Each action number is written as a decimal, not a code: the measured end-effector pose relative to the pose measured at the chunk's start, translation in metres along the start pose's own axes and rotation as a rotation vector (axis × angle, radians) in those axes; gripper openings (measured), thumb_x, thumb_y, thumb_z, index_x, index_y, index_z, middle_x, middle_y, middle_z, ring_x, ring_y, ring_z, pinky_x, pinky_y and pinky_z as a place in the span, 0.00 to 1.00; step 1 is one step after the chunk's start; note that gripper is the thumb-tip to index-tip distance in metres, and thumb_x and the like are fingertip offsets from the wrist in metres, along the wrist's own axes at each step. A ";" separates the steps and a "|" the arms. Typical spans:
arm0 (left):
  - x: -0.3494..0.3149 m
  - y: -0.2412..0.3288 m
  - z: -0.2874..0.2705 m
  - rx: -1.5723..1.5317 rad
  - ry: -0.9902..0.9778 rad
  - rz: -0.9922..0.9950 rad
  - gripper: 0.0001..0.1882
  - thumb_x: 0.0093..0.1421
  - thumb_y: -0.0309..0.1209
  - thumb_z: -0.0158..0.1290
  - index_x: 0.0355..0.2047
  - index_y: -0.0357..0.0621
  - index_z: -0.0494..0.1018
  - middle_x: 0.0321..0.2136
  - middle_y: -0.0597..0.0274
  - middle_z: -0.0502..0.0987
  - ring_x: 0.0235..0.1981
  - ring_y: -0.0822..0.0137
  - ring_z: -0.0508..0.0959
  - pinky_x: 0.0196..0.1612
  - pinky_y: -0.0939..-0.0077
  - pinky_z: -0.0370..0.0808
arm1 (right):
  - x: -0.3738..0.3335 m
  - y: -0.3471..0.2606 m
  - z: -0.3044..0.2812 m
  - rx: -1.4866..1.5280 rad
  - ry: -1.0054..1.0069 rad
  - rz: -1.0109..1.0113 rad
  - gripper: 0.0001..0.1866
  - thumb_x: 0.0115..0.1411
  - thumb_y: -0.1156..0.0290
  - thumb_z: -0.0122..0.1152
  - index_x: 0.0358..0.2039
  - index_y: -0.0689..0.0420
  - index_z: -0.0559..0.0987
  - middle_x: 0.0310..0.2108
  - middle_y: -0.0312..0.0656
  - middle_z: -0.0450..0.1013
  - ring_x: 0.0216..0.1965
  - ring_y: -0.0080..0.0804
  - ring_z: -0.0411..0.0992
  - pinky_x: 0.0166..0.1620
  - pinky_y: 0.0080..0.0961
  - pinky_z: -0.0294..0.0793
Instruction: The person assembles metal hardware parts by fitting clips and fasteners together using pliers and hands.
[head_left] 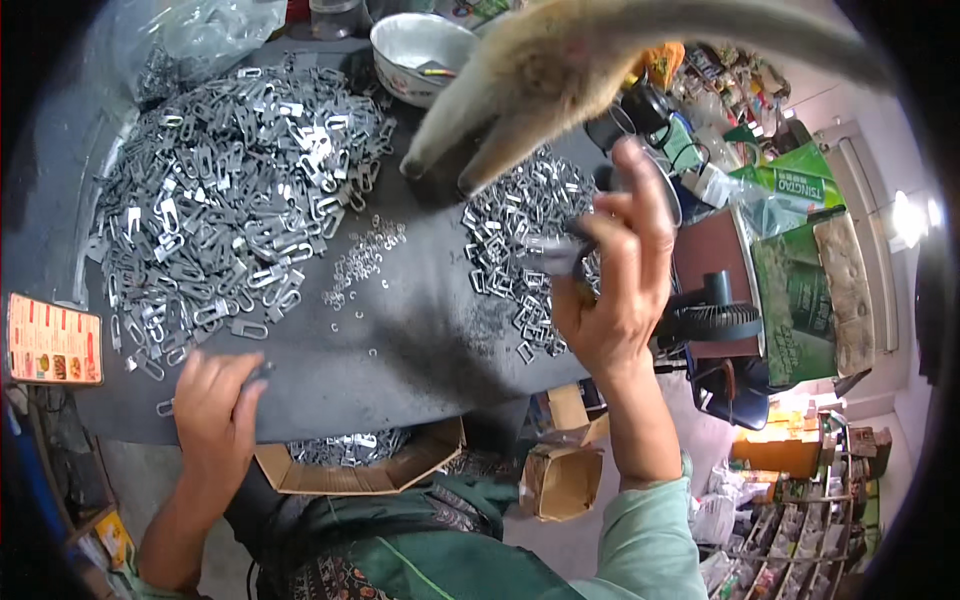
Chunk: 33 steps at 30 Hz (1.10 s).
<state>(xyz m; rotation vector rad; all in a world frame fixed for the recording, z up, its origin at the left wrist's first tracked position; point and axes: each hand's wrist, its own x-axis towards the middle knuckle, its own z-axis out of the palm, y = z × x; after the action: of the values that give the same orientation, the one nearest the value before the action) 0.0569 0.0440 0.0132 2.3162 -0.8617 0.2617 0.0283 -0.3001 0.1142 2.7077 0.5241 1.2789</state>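
Note:
My left hand (215, 405) is closed at the table's near left edge, with a small dark piece (262, 372) pinched between thumb and fingers. My right hand (622, 270) is raised over the right side, its index finger pointing up and the others curled. Between its thumb and fingers is a dark, shiny piece, smeared by motion. A large heap of grey metal clips with looped ends (230, 190) covers the left. Beneath my right hand spreads a smaller pile of metal pieces with rectangular loops (510, 230). Tiny C-shaped rings (365, 255) lie scattered between the piles.
A light-furred cat (540, 80) stands on the dark table (410, 370), its tail stretching right. Behind it is an enamel basin (422, 60). An open cardboard box (360, 478) with metal pieces sits at my lap. A small black fan (715, 320) stands right.

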 end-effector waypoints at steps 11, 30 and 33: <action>-0.047 0.026 -0.016 -1.086 -0.273 -0.939 0.17 0.54 0.19 0.50 0.45 0.34 0.73 0.32 0.66 0.75 0.30 0.79 0.71 0.33 0.85 0.68 | -0.024 -0.017 0.031 0.282 -0.431 -0.189 0.11 0.43 0.70 0.63 0.27 0.55 0.72 0.25 0.37 0.65 0.27 0.33 0.67 0.31 0.31 0.67; -0.040 0.055 0.017 -1.372 -0.779 -0.991 0.11 0.60 0.22 0.55 0.39 0.38 0.64 0.25 0.60 0.76 0.18 0.78 0.71 0.22 0.86 0.67 | -0.153 -0.041 -0.011 -0.001 -0.516 0.610 0.14 0.46 0.75 0.68 0.26 0.60 0.69 0.24 0.47 0.68 0.28 0.48 0.71 0.31 0.39 0.70; -0.052 0.047 0.023 -1.501 -0.771 -0.903 0.09 0.63 0.24 0.53 0.40 0.37 0.64 0.26 0.59 0.77 0.21 0.78 0.72 0.26 0.84 0.70 | -0.155 -0.044 -0.017 -0.008 -0.552 0.606 0.13 0.46 0.73 0.67 0.26 0.60 0.69 0.24 0.46 0.69 0.28 0.48 0.71 0.31 0.39 0.70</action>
<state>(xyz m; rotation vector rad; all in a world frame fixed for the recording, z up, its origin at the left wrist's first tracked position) -0.0143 0.0292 -0.0012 1.0341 -0.0428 -1.2742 -0.0870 -0.3134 0.0014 3.1307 -0.3817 0.5189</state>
